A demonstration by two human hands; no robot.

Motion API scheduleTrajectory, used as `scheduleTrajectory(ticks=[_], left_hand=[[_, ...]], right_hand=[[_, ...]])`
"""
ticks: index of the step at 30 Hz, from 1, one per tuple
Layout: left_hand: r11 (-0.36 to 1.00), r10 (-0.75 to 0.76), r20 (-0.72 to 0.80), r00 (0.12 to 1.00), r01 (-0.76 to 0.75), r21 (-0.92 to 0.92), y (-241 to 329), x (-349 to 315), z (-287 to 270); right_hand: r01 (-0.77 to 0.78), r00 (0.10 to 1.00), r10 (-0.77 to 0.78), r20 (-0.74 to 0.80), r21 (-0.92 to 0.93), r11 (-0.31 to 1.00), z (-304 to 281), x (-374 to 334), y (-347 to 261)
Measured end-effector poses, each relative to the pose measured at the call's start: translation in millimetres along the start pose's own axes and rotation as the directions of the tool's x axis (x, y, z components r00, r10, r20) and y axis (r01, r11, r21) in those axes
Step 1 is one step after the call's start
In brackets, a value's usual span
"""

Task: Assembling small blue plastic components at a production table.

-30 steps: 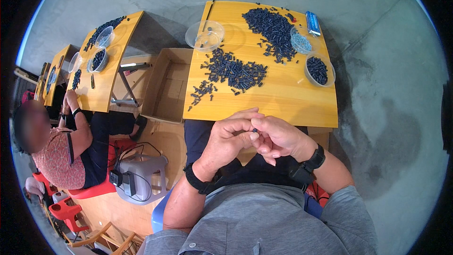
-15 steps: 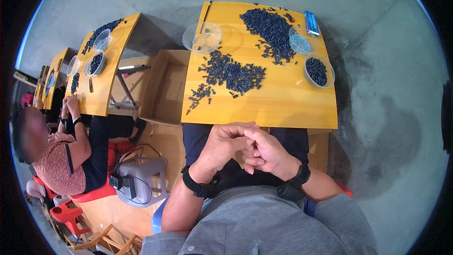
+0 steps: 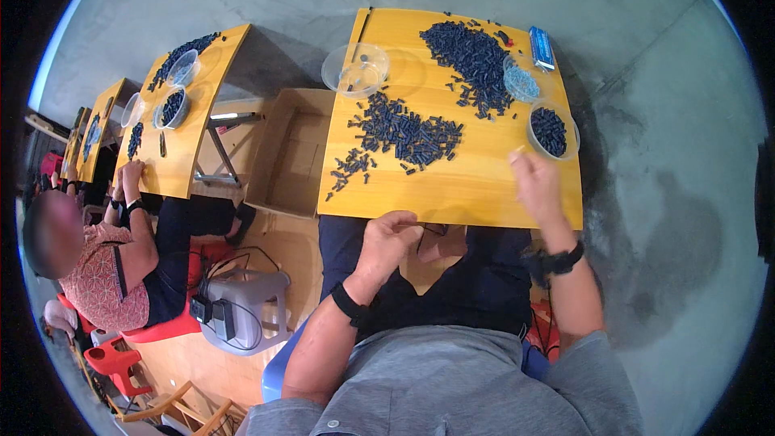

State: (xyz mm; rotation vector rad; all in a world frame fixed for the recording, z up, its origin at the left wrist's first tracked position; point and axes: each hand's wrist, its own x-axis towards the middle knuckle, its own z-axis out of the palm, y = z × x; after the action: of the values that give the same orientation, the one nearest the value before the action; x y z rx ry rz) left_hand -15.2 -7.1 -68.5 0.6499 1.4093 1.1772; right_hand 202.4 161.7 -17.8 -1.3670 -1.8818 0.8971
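At the table's near edge my left hand (image 3: 386,246) is held with thumb and fingertips pinched together; whatever is between them is too small to make out. My right hand (image 3: 537,187) is raised over the table's near right part, close to a clear round bowl (image 3: 551,131) of small black cylindrical pieces. Motion blurs its fingers, so its grip does not show. Ahead of my left hand lies a loose heap of black pieces (image 3: 408,133). A larger heap (image 3: 468,64) of them spreads farther back.
A clear tub (image 3: 521,83) with small light-blue pieces stands behind the bowl, near a blue box (image 3: 542,48). Another clear tub (image 3: 355,70) sits at the left edge. A cardboard box (image 3: 292,153) is left of the yellow table (image 3: 484,194). A person (image 3: 105,266) works at a neighbouring table.
My hands were together before my lap. Now they are apart: the right has moved forward and right toward the bowl of black pieces, while the left stays near the table edge.
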Motion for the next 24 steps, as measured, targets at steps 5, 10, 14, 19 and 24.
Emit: scheduleTrajectory(ticks=[5,10,14,19,24], left_hand=[[0.99,0.101,-0.203,0.974,-0.078,0.12,-12,21,-12],[0.899,0.344,-0.266,0.901,-0.233,0.372,-10,55,-5],[0.66,0.597,-0.18,0.782,-0.351,0.664,3,81,5],[0.576,0.567,-0.153,0.81,-0.256,0.777,-2,95,7],[0.509,0.581,-0.123,0.805,-0.241,0.826,-7,99,7]], right_hand=[[-0.022,0.989,-0.057,-0.14,-0.508,0.861,-56,55,17],[0.006,0.976,-0.144,-0.166,-0.634,0.773,-53,72,51],[0.093,0.973,-0.187,-0.136,-0.509,0.856,-27,65,48],[0.2,0.976,-0.216,-0.007,-0.345,0.917,21,33,46],[0.235,0.972,-0.227,0.064,-0.325,0.916,38,35,60]])
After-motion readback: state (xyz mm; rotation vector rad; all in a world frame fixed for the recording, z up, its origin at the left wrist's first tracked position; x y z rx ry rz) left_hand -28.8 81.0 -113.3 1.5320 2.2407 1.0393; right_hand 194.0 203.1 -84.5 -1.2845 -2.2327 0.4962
